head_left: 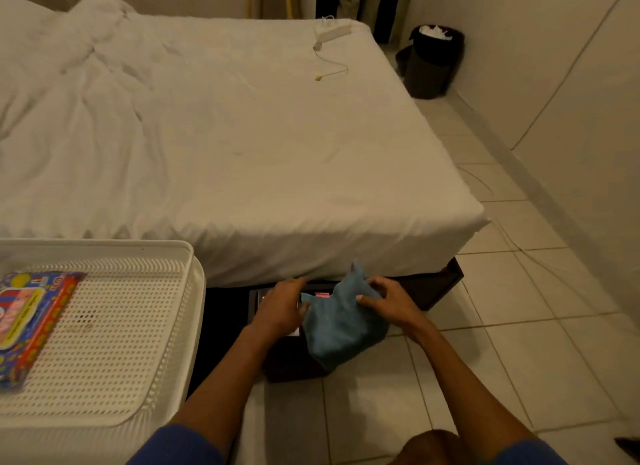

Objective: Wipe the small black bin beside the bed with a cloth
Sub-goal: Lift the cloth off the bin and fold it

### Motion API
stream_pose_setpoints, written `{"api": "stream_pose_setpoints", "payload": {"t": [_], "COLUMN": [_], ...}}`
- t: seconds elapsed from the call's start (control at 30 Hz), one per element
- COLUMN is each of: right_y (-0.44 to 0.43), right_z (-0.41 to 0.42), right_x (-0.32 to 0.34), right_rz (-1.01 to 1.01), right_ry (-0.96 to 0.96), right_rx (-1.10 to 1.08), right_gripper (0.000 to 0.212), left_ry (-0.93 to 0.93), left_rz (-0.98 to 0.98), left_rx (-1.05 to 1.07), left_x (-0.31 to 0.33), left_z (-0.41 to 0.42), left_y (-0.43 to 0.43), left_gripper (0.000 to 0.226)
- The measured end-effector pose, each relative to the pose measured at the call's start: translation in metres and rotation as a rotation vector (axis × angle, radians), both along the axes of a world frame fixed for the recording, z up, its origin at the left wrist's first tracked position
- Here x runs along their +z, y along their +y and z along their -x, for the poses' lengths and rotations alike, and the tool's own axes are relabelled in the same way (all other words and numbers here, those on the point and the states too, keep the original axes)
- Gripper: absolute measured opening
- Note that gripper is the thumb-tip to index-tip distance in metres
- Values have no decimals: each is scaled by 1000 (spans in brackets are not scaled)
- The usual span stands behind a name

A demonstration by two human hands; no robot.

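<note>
The small black bin (291,362) stands on the tiled floor against the near side of the bed, mostly covered from above. A blue cloth (343,329) is draped over its top and right side. My left hand (280,307) rests on the bin's rim at the left, fingers bent over the edge. My right hand (388,300) grips the cloth at its upper right and presses it onto the bin. Something pink (322,295) shows inside the bin between my hands.
The white-sheeted bed (242,135) fills the middle, with a white cable (329,59) lying on it. A white perforated basket (104,326) holding a colourful packet (27,326) sits at the left. A taller dark bin (433,63) stands by the far wall. Tiled floor (519,326) lies to the right.
</note>
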State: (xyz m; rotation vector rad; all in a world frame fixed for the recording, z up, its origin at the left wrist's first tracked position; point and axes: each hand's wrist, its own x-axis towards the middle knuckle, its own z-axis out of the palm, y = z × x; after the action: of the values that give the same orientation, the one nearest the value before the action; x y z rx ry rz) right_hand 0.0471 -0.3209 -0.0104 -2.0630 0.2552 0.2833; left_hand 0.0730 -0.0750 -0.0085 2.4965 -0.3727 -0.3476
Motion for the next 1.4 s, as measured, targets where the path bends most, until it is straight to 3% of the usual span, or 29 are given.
{"api": "stream_pose_setpoints", "payload": {"t": [0.13, 0.27, 0.57, 0.67, 0.87, 1.17, 1.3, 1.4], "right_y": [10, 25, 45, 50, 55, 53, 52, 54], "right_z": [-10, -12, -4, 3, 19, 37, 45, 45], "right_x": [48, 98, 182, 202, 229, 264, 275, 287], "right_rz": [102, 251, 367, 364, 392, 299, 330, 321], "right_ry": [-100, -149, -345, -365, -407, -341, -384, -425], "right_rx": [223, 327, 305, 294, 278, 207, 218, 221], "right_gripper": [26, 32, 23, 20, 23, 41, 17, 13], "left_ry": [145, 142, 11, -37, 62, -221, -364, -420], "left_rz": [211, 200, 269, 247, 229, 34, -67, -83], "left_rx": [36, -159, -195, -237, -261, -316, -366, -351], "left_x": [48, 88, 163, 185, 210, 286, 335, 361], "left_z": [-21, -37, -24, -15, -1, 9, 11, 9], "left_y": [-10, 2, 12, 9, 11, 19, 22, 37], "left_gripper": [69, 93, 23, 25, 25, 9, 8, 13]}}
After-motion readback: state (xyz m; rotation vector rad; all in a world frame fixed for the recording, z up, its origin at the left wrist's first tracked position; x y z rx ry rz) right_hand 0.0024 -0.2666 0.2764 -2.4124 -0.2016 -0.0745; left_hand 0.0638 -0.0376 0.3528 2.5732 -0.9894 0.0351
